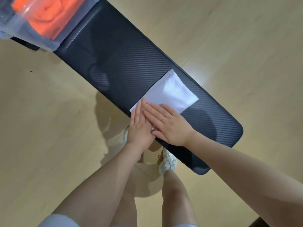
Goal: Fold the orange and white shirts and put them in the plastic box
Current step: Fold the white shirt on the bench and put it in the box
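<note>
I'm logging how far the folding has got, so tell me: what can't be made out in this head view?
- Plastic box: cut off by the top-left edge, so its full contents are unknown.
- Orange shirt: blurred behind the clear wall; whether it is neatly folded is unclear.
- White shirt: its near end is hidden under the left hand and right hand.
- Dark table: its legs are out of sight underneath.

I can read no text, label, brand, number or sign anywhere here; nothing I see in this view carries any legible writing or printed marking.
</note>
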Motion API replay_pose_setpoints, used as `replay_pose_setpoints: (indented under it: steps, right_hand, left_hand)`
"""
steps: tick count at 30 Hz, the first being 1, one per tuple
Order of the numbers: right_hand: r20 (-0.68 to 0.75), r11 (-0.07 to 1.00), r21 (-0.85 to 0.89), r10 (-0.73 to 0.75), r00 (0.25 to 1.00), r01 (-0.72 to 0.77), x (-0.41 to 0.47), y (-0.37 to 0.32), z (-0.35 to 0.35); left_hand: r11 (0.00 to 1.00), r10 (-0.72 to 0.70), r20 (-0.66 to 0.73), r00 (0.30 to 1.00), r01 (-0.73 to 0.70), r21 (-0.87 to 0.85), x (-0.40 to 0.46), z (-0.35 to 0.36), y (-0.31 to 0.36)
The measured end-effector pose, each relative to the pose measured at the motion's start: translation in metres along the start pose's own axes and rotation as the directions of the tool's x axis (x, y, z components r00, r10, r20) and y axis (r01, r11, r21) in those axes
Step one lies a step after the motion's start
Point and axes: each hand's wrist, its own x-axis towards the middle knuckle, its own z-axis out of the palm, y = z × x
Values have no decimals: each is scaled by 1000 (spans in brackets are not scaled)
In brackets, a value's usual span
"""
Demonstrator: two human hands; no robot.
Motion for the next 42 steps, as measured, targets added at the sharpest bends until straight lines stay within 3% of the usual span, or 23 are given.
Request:
replay_pose_setpoints:
  steps: [4,6,11,14,17,18,20,22,23,24,26,29,31,34,39,42]
  right_hand:
    - [65,981,-119,160,985,-152,24,32,4]
    - [64,965,-100,251,966,-244,30,52,-2]
    - [108,829,-83,559,822,-553,21,97,-16]
    - [167,756,-99,654,738,-648,19,99,-23]
    - [59,664,78,742,668,-744,14,74,-31]
    - [-7,582,202,805,593,-788,10,62,-33]
    - [-37,319,463,939,341,-827,0,38,-37]
    - [208,-71,679,973,99,-730,-5,10,-39]
    - [369,-262,730,928,42,-631,-6,-1,-37]
    - [469,-379,747,883,30,-546,-7,-9,-34]
    - [542,-443,753,837,76,-488,-7,-17,-30]
    - [625,-489,748,746,230,-448,-4,-21,-32]
    - [634,-496,761,706,317,-417,-7,-23,-34]
    - [628,-483,768,696,348,-421,-11,-29,-47]
    - [663,-462,742,612,431,-486,13,-56,-117]
    - [639,-463,767,606,473,-444,55,-76,-175]
  left_hand:
    - [998,1,-31,1000,1,56,4,8,-2]
    - [996,-6,-47,999,10,87,3,8,-1]
    - [999,-5,-12,1000,6,49,6,8,-3]
    - [999,-2,-28,1000,0,-52,10,-3,-3]
    - [973,-62,49,997,71,-220,13,-21,-4]
    - [963,-85,37,996,92,-253,14,-28,-3]
    - [943,-130,6,991,126,-309,16,-39,1]
    - [915,-174,45,984,179,-361,18,-45,4]
    - [894,-187,83,979,205,-400,17,-47,5]
    - [869,-191,123,974,226,-440,17,-47,7]
    - [835,-165,167,972,228,-501,12,-44,11]
    - [783,-132,174,976,210,-585,1,-30,18]
    - [651,-166,218,962,273,-709,-5,-30,17]
    - [506,-170,272,947,320,-801,-21,-49,6]
    - [548,-182,204,962,272,-791,-67,-133,-37]
    - [602,-220,128,967,238,-762,-92,-208,-87]
